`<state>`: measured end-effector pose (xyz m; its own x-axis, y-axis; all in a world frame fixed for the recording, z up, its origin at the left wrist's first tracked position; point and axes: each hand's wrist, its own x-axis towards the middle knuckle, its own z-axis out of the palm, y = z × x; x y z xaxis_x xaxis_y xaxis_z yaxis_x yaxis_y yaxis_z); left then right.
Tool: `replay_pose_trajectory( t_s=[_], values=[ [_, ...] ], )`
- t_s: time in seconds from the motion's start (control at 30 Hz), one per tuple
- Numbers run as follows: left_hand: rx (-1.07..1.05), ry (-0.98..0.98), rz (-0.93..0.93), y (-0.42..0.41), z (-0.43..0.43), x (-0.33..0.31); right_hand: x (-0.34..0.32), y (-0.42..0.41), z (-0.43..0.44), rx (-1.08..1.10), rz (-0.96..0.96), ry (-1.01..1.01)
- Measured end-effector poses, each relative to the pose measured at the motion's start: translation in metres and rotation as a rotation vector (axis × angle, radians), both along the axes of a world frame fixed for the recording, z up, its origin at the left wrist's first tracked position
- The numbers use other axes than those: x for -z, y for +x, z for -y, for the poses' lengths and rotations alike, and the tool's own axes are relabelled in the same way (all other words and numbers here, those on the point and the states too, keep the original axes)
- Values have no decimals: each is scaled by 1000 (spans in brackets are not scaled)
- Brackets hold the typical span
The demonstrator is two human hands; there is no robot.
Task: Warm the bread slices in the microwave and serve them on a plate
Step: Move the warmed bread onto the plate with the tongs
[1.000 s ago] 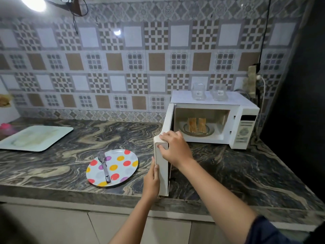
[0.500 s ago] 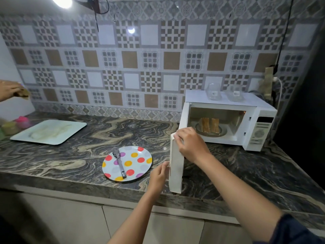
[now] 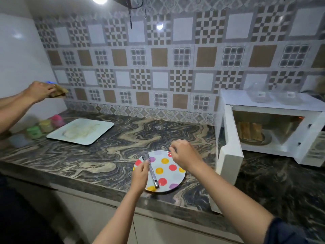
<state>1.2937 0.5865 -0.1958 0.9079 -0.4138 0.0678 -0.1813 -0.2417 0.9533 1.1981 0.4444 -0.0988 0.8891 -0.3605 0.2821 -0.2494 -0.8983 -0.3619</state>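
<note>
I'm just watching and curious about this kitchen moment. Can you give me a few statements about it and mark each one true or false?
1. The white microwave has its door open. True.
2. The toasted bread slices lie on the round polka-dot plate. False: they stand inside the microwave.
3. The left hand is at the metal tongs on that plate. True.
4. The right hand grips the microwave door. False: it is over the plate's far edge.
5. The pale rectangular tray sits on top of the microwave. False: it rests on the marbled counter.
</note>
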Motion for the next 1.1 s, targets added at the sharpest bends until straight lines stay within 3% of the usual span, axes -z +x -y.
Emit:
replay_pose_trajectory(
  t_s=[0.27,0.47,0.73,0.87,1.1],
  values=[
    [-70,260,-8,86,-27,54,112,58,40,297,-225,283],
    [-40,349,-41,106,-14,81,168,66,57,535,-162,445],
    [-44,261,-70,125,-6,94,184,74,67,596,-29,643],
    [-46,206,-35,116,-8,93,190,69,57,637,9,644],
    [-25,-16,-187,108,-10,93,201,65,43,637,275,805]
  ],
)
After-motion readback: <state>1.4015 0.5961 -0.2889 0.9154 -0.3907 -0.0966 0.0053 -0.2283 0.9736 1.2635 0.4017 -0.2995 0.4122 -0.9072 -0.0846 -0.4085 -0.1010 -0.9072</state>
